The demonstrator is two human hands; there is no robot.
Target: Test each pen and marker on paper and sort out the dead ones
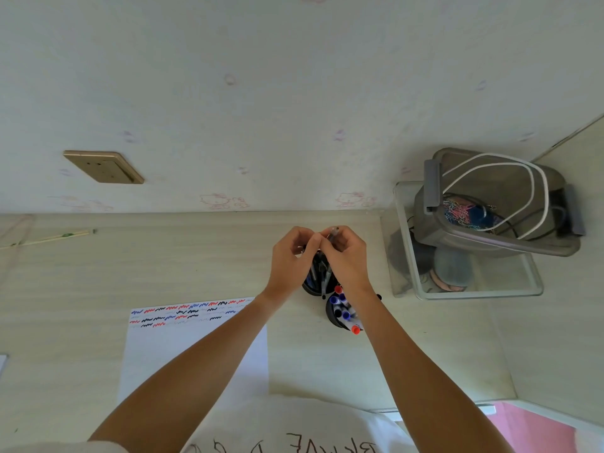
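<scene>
Pale wood-grain desk (98, 273), matt white paper (170, 354), plastics beyond.

From my remote seat I see a smooth laminate-looking desktop, a clear glossy plastic bin (464, 289) carrying a smoky translucent plastic box (490, 197), dark plastic pen cups (313, 282), and a brass-toned satin wall socket (104, 167).

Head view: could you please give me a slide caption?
Both hands, left and right, hold a pen above a black cup, scribbled paper beside.

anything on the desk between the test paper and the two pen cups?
Head view: only the left forearm crosses over that gap. The desk between the paper and the pen cups shows bare wood, with nothing lying on it.
</scene>
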